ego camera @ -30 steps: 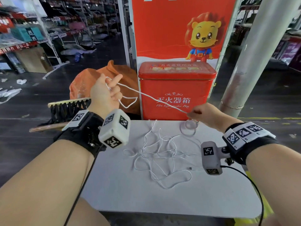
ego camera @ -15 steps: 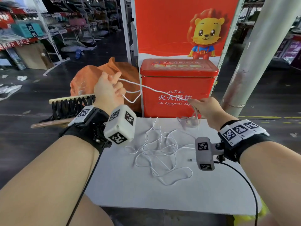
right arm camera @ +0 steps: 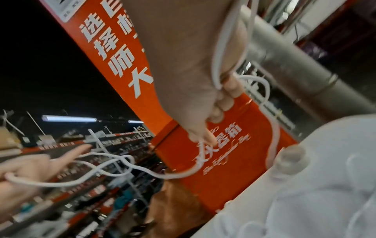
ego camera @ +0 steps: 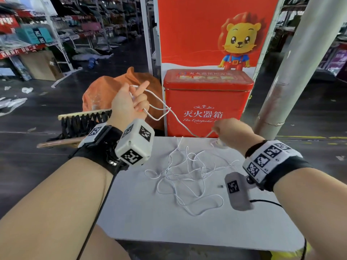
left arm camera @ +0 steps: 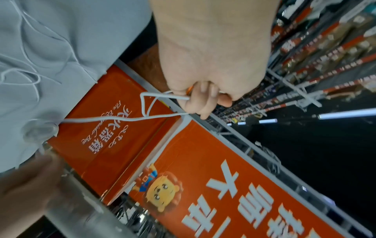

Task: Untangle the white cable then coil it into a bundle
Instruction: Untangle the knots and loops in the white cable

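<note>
Left hand: the left hand (ego camera: 129,104), left of centre in the head view, was raised above the table (ego camera: 150,222); its fingers were curled round a few turns of the white cable (ego camera: 180,121), with the index finger pointing up.
Right hand: the right hand (ego camera: 231,131), right of centre, sat lower, at the table's far edge; thumb and fingertips pinched the same cable.
Key relation: the free span ran from the left hand down and to the right to the right hand, sagging slightly; its long axis was diagonal across the frame centre.
Cable remainder: the loose part lay as a tangle on the table at lower centre, below and left of the right hand, which was judged the nearer hand to it.
Loops at left hand: about two hung from the fingers in the left wrist view (left arm camera: 146,103); exact count could not be told.
Judged step: coiling under way, most of the cable not yet gathered.
Count, hands: two, both on the cable.
Count, cables: one white cable.
Count, other items: one red box (ego camera: 206,102) behind the table; one small clear object (right arm camera: 289,161) by the right hand, nature unclear.
</note>
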Motion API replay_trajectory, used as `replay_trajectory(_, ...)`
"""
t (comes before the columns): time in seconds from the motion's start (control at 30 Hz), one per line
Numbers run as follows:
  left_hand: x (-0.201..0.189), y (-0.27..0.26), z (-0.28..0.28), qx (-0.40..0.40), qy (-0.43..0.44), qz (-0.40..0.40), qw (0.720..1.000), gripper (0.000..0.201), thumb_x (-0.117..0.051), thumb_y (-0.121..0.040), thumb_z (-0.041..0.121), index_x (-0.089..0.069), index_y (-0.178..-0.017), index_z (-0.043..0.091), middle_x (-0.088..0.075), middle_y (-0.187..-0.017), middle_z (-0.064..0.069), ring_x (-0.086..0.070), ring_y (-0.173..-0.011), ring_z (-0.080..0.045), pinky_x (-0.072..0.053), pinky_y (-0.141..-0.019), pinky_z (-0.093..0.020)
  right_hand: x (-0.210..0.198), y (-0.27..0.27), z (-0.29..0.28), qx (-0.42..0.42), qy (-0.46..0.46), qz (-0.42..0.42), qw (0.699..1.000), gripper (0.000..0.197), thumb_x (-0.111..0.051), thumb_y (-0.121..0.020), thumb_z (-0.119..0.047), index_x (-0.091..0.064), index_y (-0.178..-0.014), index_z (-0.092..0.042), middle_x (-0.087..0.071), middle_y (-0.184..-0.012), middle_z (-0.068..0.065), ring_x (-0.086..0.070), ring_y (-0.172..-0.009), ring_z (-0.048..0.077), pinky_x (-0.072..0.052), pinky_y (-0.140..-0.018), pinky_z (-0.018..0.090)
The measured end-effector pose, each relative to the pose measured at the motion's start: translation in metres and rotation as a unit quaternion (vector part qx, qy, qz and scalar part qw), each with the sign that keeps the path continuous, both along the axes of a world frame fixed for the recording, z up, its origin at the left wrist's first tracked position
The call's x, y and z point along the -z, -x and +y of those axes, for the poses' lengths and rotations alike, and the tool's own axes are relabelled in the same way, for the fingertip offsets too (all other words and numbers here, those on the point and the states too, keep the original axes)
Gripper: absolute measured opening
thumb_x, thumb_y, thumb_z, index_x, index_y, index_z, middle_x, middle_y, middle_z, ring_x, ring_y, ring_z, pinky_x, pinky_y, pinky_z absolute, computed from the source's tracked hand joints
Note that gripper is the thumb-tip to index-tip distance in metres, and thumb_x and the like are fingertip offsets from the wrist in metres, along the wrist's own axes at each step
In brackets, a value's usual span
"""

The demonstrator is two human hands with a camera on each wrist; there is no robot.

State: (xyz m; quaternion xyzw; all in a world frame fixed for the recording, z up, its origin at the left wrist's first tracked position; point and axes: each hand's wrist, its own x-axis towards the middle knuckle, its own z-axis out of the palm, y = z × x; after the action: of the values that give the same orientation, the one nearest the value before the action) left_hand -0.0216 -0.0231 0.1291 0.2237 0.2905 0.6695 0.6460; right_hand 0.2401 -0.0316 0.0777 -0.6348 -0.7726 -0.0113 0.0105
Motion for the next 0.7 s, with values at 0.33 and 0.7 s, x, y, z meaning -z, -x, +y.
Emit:
replay_trajectory(0.33,0.005,-0.051,-0.017,0.093,0.050,0.198,0.975,0.039,-0.032,-0.104,0.028,-0.037,-0.068,0.013,-0.070,-0.100,-0.016,-0.023,-0.033,-0.004,-0.021,-0.030,-0.015,-0.037,0.048,-0.024,-0.226,0.037,-0.025,0.973,0.020,-0.048,-0.092,-0.028,-0.068,-0.096,-0.024,-0.065,-0.101,-0.006,-0.059,-0.095,0.021,-0.049,-0.073,0.032)
replay_trajectory(0.7,-0.005,-0.044,-0.023,0.157,0.009,0.104,0.982,0.038,-0.031,-0.102,0.029,-0.038,-0.067,0.018,-0.042,-0.050,0.005,-0.023,-0.031,-0.003,-0.013,-0.028,-0.013,-0.018,0.003,-0.010,-0.034,0.049,-0.008,0.998,0.045,-0.032,-0.097,-0.050,-0.059,-0.096,-0.013,-0.050,-0.106,0.009,-0.047,-0.112,0.030,-0.041,-0.090,0.042)
